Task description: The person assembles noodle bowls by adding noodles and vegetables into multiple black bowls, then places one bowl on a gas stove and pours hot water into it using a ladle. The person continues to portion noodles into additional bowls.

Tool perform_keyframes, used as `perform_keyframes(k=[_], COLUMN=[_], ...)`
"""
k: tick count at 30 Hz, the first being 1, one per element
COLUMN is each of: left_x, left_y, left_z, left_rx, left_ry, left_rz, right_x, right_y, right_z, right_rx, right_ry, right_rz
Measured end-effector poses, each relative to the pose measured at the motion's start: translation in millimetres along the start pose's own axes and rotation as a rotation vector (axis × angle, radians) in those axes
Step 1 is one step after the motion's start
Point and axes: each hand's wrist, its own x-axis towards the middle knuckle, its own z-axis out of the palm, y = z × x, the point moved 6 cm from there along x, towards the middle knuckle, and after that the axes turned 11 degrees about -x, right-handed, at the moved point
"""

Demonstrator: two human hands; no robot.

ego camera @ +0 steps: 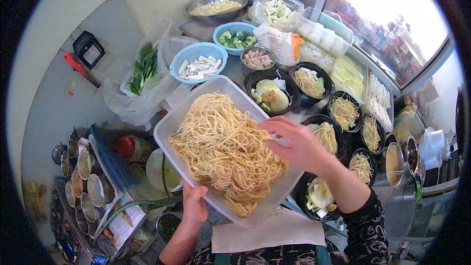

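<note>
Before me a translucent plastic container [257,217] is tilted, with a large heap of yellow noodles [228,151] in it. My left hand [194,202] grips its near left edge from below, thumb against the outer wall. At the right side of the heap is my right hand [294,141], slightly blurred. Its fingers and thumb are bent and apart, the fingertips over the noodles' edge, and no strand shows in its grasp. Just beyond it stands a black bowl [273,94] of vegetables and pale slices. Another black bowl [325,138] holding noodles is partly behind this hand.
Several more black bowls [344,112] stand to the right. At the back are a blue basket of white strips [198,67], a blue basket of broccoli [236,38] and a steel bowl [216,7]. Leafy greens [144,68] lie left; small round pans [84,164] hang lower left.
</note>
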Motion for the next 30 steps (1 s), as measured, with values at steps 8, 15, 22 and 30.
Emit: perform_keyframes(k=[8, 15, 22, 30], left_x=[-2.1, -8.3, -8.0, -5.9], left_y=[-0.7, 1.5, 4.3, 6.4], left_z=[4.7, -21.2, -27.6, -14.4], left_rx=[0.046, -0.040, -0.097, -0.125], left_ry=[-0.086, 0.002, -0.021, -0.120], left_rz=[-0.018, -0.045, -0.014, -0.033], right_x=[50.9, 63.4, 59.1, 23.1], right_y=[-30.1, -36.4, -57.6, -20.0], right_z=[85.3, 71.1, 32.8, 92.3], right_rx=[-0.551, -0.141, -0.078, -0.374], right_ry=[-0.182, -0.149, -0.115, -0.291], right_rz=[-0.061, -0.144, -0.202, -0.079])
